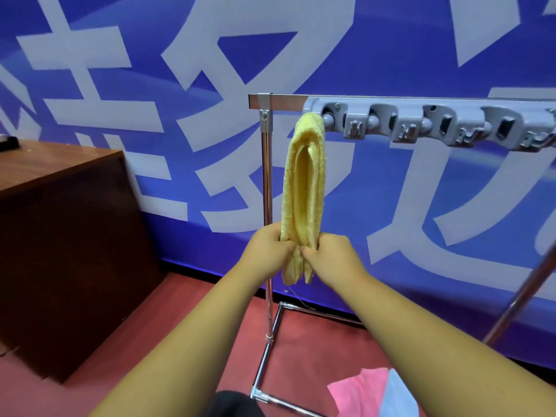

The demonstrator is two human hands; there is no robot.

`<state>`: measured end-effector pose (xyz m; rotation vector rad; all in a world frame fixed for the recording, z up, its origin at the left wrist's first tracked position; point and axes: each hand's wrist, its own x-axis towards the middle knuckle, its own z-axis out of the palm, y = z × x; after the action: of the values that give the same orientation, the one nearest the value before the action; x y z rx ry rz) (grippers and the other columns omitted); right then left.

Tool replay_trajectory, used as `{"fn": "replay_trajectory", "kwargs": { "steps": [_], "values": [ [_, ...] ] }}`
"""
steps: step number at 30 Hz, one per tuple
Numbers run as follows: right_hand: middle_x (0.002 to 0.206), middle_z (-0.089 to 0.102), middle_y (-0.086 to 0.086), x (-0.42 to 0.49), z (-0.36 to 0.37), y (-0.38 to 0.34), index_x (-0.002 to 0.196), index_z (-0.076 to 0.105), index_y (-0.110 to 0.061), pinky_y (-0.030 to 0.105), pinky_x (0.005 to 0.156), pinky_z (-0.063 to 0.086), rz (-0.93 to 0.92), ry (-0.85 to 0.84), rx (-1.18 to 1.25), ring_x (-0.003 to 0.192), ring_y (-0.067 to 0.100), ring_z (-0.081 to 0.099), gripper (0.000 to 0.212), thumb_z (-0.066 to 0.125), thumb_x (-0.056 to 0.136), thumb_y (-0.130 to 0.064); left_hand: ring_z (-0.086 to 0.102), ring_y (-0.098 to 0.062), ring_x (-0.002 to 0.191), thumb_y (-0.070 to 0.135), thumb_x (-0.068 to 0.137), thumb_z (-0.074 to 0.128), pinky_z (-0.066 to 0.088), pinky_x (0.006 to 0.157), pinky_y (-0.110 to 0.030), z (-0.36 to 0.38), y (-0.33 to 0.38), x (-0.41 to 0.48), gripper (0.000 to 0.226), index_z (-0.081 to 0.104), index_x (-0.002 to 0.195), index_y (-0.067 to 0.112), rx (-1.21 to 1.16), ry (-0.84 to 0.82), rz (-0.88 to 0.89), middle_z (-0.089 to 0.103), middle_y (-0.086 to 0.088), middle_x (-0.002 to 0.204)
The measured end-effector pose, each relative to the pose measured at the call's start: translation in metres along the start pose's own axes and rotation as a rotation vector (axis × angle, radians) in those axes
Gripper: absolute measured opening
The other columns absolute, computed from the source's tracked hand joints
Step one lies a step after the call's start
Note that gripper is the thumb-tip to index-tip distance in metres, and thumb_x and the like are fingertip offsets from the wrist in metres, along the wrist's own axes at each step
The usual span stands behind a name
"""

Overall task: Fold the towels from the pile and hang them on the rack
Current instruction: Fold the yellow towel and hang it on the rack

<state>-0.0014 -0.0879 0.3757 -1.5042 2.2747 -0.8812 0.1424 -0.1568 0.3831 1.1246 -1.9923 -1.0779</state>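
One yellow towel is held by two hands at the rack.

The folded towel is draped over the left end of one grey clip bar, which is mounted on the chrome rack's top rail. Its lower part is gripped from the left by the left hand and pinched from the right by the right hand. Two more towels, one pink towel and one light blue towel, are seen at the lower right. One wooden desk is seen at the left.
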Motion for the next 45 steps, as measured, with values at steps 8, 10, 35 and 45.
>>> {"fn": "replay_trajectory", "kwargs": {
  "steps": [8,10,35,45],
  "values": [
    [0.057,0.062,-0.002,-0.008,-0.009,0.002,0.064,0.06,-0.019,0.029,0.051,0.039,0.073,0.022,0.04,0.059,0.016,0.059,0.031,0.055,0.095,-0.017,0.063,-0.018,0.069,0.004,0.088,0.05,0.04,0.05,-0.025,-0.002,0.0,-0.001,0.021,0.065,0.082,0.017,0.188,0.212,-0.052,0.069,-0.001,0.076],
    [0.066,0.065,-0.001,-0.008,-0.011,0.006,0.07,0.061,-0.02,0.029,0.052,0.037,0.041,-0.018,0.047,0.065,0.02,0.06,0.03,0.055,0.099,-0.018,0.062,-0.015,0.061,0.008,0.087,0.051,0.045,0.048,-0.023,0.002,0.001,-0.005,0.017,0.064,0.078,0.015,0.176,0.181,-0.019,0.071,-0.002,0.071],
    [0.086,0.067,0.009,-0.005,0.01,0.018,0.09,0.065,-0.015,0.038,0.062,0.053,0.051,0.099,-0.116,0.079,0.035,0.066,0.02,0.05,0.099,-0.024,0.069,-0.019,0.051,0.017,0.09,0.046,0.055,0.051,-0.031,0.028,0.003,-0.014,0.028,0.059,0.067,0.008,0.132,0.101,-0.03,0.069,-0.006,0.053],
    [0.098,0.074,-0.002,-0.011,0.017,0.024,0.107,0.07,-0.026,0.045,0.075,0.063,0.018,0.03,-0.022,0.087,0.027,0.071,0.023,0.059,0.099,-0.045,0.05,-0.005,0.049,0.028,0.095,0.057,0.036,0.046,-0.017,0.025,-0.005,-0.013,0.027,0.061,0.083,0.004,0.116,0.118,-0.045,0.061,0.003,0.055]
  ]
}}
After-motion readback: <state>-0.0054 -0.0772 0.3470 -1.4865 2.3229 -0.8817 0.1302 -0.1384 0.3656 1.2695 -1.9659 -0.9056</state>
